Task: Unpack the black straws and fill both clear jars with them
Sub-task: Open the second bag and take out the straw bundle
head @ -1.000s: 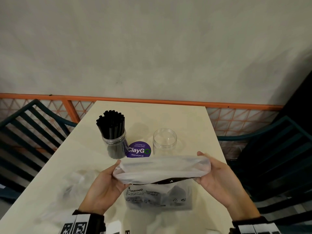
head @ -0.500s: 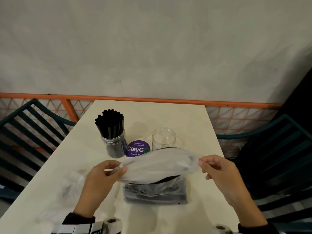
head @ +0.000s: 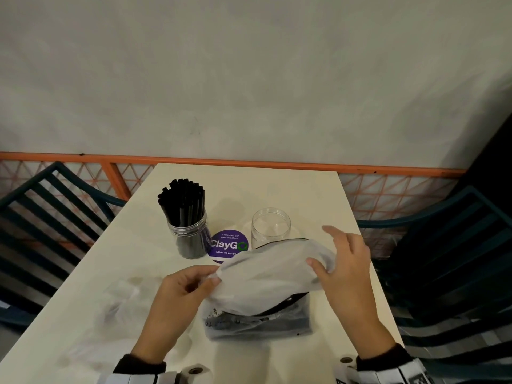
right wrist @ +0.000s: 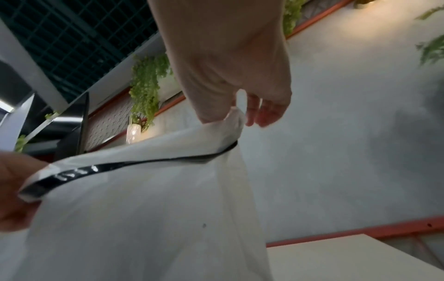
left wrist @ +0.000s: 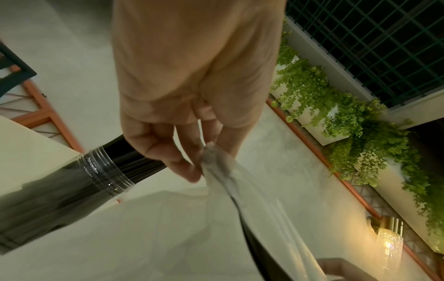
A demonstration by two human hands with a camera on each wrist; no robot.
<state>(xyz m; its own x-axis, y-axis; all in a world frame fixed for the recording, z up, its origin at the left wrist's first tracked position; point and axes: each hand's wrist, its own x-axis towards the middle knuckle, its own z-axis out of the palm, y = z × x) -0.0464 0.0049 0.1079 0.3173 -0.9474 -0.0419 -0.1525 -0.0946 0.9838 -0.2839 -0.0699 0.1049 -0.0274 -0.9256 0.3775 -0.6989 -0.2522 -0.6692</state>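
Observation:
A translucent plastic bag (head: 266, 275) holding black straws (head: 257, 324) stands on the table in front of me, its top pulled up. My left hand (head: 182, 289) pinches the bag's left top corner (left wrist: 213, 157). At the right top corner (right wrist: 233, 121) my right hand (head: 343, 261) pinches the bag between thumb and a finger, the other fingers spread loose. One clear jar (head: 189, 236), packed with upright black straws (head: 182, 200), stands at the back left. An empty clear jar (head: 271, 227) stands to its right, just behind the bag.
A round purple ClayGo sticker (head: 228, 245) lies on the cream table (head: 277, 189) between the jars. Crumpled clear plastic (head: 122, 297) lies on the table at my left. Dark slatted chairs (head: 41, 217) flank both sides, and an orange rail (head: 249, 163) runs along the wall.
The bag's top has been lifted and twisted: my right hand rose and moved toward the empty jar, my left hand shifted inward. The grip changed from stretching the opening flat to pinching the corners.

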